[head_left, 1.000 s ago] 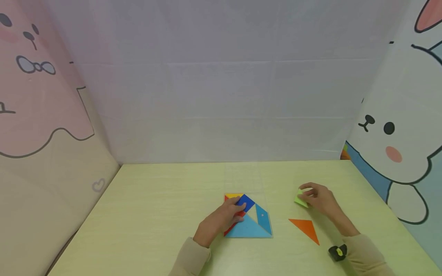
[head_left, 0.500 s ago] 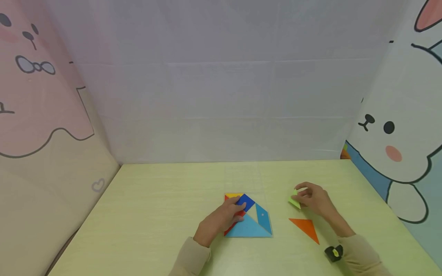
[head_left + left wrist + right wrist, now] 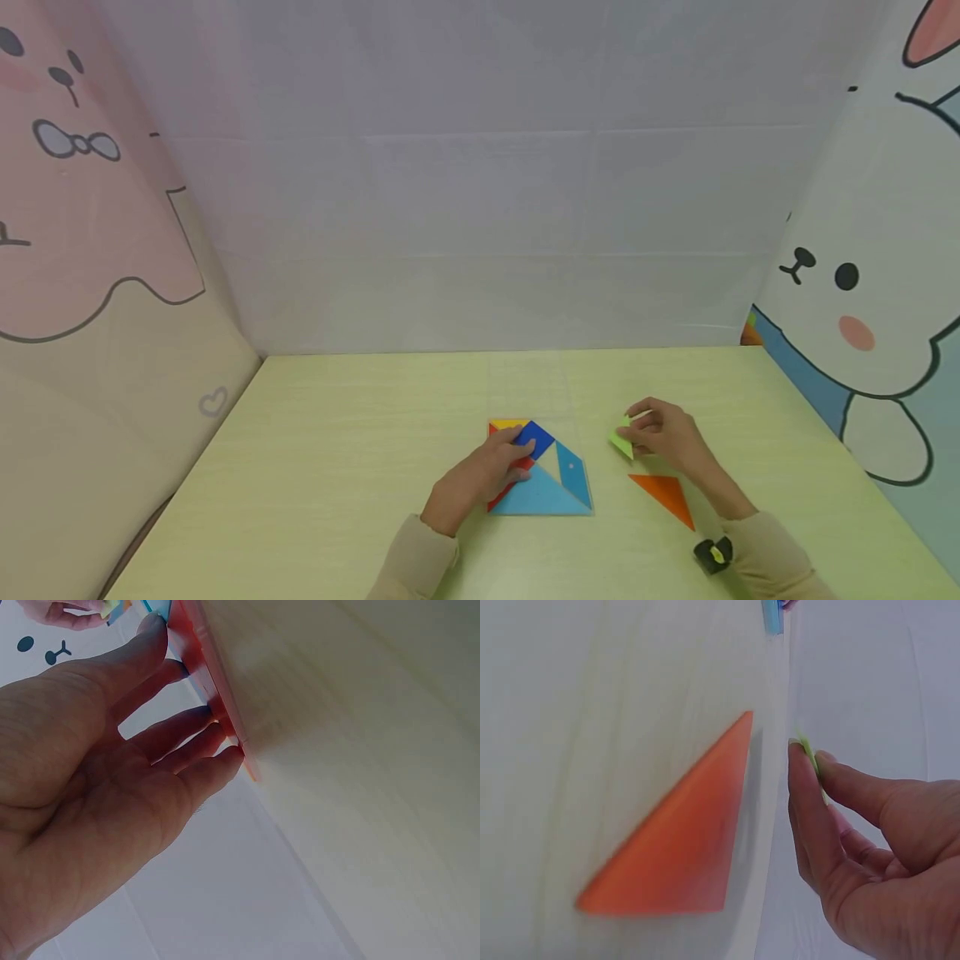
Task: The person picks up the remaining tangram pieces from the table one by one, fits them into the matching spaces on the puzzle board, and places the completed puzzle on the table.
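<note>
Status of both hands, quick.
Left hand: open, resting on the multicolored puzzle.
Right hand: closed, pinching the light green piece.

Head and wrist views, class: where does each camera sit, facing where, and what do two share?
Head: on the head, facing forward, down at the table; left grip, right grip, sleeves show.
Left wrist: on that wrist, facing the left grip against a red piece; right grip shows.
Right wrist: on that wrist, facing the right grip and orange triangle.
Head and right wrist share the triangle and pinched green piece.
</note>
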`<control>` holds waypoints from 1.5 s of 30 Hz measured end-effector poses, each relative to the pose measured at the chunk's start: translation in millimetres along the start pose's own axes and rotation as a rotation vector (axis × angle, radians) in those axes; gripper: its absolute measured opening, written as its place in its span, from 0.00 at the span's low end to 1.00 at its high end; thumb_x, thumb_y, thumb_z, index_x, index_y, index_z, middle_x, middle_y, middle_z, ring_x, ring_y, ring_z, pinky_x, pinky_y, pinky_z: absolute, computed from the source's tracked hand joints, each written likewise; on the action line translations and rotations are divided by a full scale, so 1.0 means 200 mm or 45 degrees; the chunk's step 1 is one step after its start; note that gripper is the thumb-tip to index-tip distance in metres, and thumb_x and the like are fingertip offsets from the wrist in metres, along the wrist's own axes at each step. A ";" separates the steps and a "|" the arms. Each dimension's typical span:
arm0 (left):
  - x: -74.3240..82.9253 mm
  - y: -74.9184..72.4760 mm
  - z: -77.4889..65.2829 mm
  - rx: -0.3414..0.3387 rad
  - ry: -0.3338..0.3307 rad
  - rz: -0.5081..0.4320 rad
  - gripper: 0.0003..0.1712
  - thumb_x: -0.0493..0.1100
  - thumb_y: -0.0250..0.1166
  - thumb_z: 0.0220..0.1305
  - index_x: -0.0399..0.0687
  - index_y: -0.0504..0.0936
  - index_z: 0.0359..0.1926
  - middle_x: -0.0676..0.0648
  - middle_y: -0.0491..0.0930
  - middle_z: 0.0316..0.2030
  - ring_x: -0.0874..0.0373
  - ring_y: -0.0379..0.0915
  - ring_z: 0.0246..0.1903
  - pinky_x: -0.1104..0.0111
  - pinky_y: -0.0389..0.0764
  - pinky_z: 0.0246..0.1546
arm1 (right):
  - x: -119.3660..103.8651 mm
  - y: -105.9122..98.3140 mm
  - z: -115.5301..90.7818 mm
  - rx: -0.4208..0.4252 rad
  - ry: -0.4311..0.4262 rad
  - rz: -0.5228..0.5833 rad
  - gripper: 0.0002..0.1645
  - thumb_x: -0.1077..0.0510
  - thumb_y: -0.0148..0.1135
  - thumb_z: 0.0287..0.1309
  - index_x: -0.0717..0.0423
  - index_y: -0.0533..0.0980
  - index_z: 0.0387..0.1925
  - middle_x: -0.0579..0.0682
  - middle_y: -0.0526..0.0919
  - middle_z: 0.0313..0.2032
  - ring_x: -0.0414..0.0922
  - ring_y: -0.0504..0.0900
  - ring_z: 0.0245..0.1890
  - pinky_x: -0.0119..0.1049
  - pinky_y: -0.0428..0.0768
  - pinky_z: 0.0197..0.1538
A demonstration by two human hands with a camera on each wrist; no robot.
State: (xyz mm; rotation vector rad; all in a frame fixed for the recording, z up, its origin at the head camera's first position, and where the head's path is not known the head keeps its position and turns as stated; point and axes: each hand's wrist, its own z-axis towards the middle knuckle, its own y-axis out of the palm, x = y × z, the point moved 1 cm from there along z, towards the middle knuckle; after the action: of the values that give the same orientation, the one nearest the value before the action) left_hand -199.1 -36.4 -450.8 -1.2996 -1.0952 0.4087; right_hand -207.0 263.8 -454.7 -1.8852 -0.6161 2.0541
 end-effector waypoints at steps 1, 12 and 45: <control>0.00 0.00 0.00 0.000 0.002 0.002 0.29 0.44 0.65 0.72 0.44 0.74 0.71 0.39 0.64 0.74 0.45 0.60 0.74 0.59 0.72 0.67 | 0.00 0.01 0.00 -0.002 -0.002 0.009 0.21 0.63 0.71 0.63 0.73 0.75 0.50 0.59 0.85 0.35 0.49 0.88 0.30 0.38 0.88 0.35; 0.00 0.01 0.00 0.003 0.006 0.009 0.29 0.44 0.65 0.72 0.44 0.74 0.71 0.39 0.64 0.74 0.45 0.60 0.74 0.59 0.73 0.66 | -0.03 0.06 0.01 -0.003 -0.009 0.017 0.18 0.63 0.69 0.65 0.72 0.75 0.48 0.58 0.85 0.35 0.49 0.87 0.28 0.38 0.87 0.33; 0.00 0.01 0.00 0.006 0.005 0.017 0.29 0.45 0.65 0.73 0.43 0.74 0.71 0.39 0.64 0.74 0.45 0.60 0.74 0.59 0.73 0.66 | -0.10 0.22 0.04 -0.098 -0.001 0.174 0.18 0.65 0.71 0.62 0.73 0.73 0.46 0.58 0.85 0.33 0.54 0.88 0.28 0.41 0.88 0.33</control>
State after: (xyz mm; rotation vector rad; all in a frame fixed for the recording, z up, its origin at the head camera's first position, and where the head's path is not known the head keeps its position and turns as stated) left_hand -198.2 -35.5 -452.6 -1.3038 -1.0823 0.4178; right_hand -209.1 215.4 -457.3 -2.0216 -0.5889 2.1435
